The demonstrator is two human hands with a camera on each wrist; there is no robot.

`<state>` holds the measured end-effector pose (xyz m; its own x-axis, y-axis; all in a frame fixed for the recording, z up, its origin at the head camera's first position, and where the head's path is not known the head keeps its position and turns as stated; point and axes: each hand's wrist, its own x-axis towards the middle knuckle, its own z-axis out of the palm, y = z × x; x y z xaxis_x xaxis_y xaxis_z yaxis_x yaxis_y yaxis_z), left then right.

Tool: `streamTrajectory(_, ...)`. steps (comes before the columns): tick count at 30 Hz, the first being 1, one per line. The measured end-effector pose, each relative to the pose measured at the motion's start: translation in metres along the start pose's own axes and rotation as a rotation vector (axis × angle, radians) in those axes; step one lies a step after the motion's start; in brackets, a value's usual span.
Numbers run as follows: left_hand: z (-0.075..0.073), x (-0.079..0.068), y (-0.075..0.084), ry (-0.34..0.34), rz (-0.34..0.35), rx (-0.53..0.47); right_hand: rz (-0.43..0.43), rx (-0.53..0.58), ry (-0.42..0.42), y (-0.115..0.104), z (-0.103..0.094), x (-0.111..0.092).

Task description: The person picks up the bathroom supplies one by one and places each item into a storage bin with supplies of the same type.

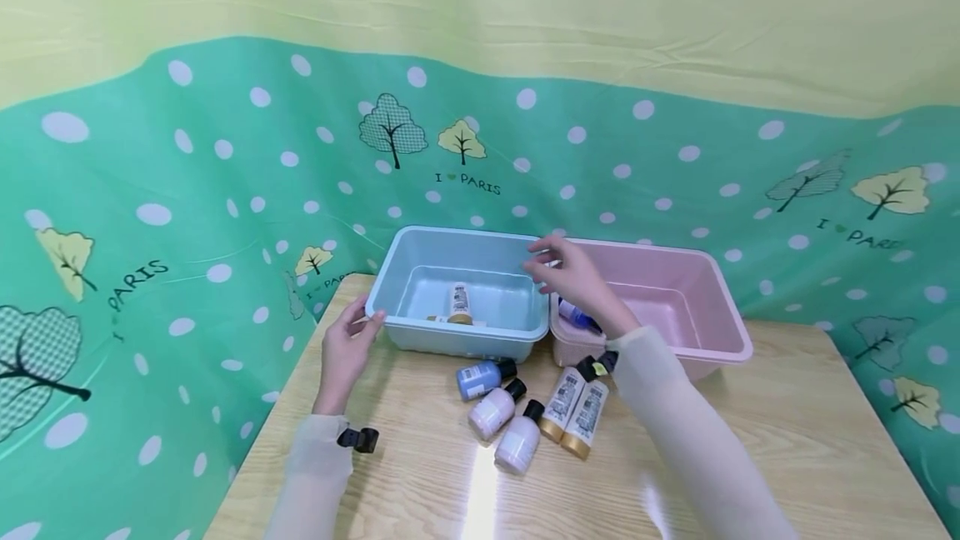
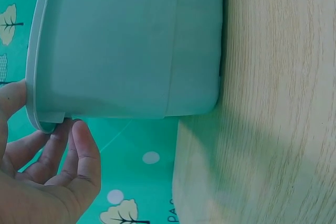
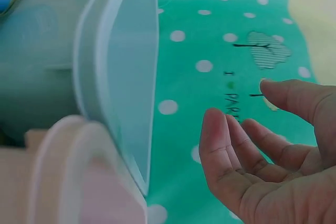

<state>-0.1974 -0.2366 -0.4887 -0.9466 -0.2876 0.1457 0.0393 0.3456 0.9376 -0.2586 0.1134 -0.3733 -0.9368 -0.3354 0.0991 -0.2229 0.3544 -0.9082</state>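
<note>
My left hand (image 1: pixel 349 350) holds the light blue bin (image 1: pixel 450 326) at its left front corner, thumb on the rim and fingers under the lip, as the left wrist view also shows. Above the place where the blue bin meets the pink bin (image 1: pixel 720 307), my right hand (image 1: pixel 572 277) hovers with loosely bent fingers and nothing between thumb and fingertips. A white tube (image 1: pixel 460 301) with a gold cap lies inside the blue bin, with part of another item beside it. In the pink bin, a dark blue bottle (image 1: pixel 576 313) is partly hidden by my right forearm.
On the wooden table (image 1: pixel 420 482), before the bins, lie a blue bottle (image 1: pixel 480 379), two pale bottles (image 1: pixel 492 413) with black caps, and two white tubes (image 1: pixel 573 411) with gold caps. A green and yellow printed curtain (image 1: pixel 225 148) stands behind and to the left.
</note>
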Motion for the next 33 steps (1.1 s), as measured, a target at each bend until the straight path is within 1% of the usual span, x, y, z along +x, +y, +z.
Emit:
streamTrajectory(1,0.0,0.0,0.0,0.0,-0.002,-0.001,-0.016,-0.007,0.016,0.004,-0.002,-0.005)
streamTrajectory(3,0.0,0.0,-0.001,0.003,-0.003,-0.004,-0.036,-0.021,0.043,0.005,-0.007,-0.02)
streamTrajectory(8,0.0,0.0,-0.001,0.011,0.001,0.003,-0.079,-0.139,0.116,0.011,-0.013,-0.058)
streamTrajectory(10,0.0,0.0,-0.001,0.011,-0.001,0.007,-0.081,-0.174,0.134,0.015,-0.014,-0.073)
streamTrajectory(16,0.0,-0.001,-0.001,0.011,-0.007,0.006,-0.069,-0.146,0.161,0.036,-0.016,-0.111)
streamTrajectory(22,0.001,-0.001,-0.002,0.003,-0.002,-0.014,-0.092,-0.188,0.22,0.067,-0.011,-0.142)
streamTrajectory(25,0.001,-0.001,-0.003,0.007,-0.002,-0.018,-0.08,-0.187,0.239,0.082,-0.007,-0.155)
streamTrajectory(26,0.001,-0.001,-0.003,0.009,-0.001,-0.018,-0.071,-0.176,0.243,0.087,-0.005,-0.158)
streamTrajectory(29,0.002,-0.001,-0.003,0.012,0.004,-0.021,-0.006,-0.165,0.256,0.102,-0.001,-0.165)
streamTrajectory(31,0.002,-0.001,-0.003,0.011,0.008,-0.023,0.056,-0.164,0.252,0.113,0.003,-0.167)
streamTrajectory(33,0.002,-0.001,-0.003,0.01,0.01,-0.024,0.135,-0.143,0.229,0.123,0.008,-0.169)
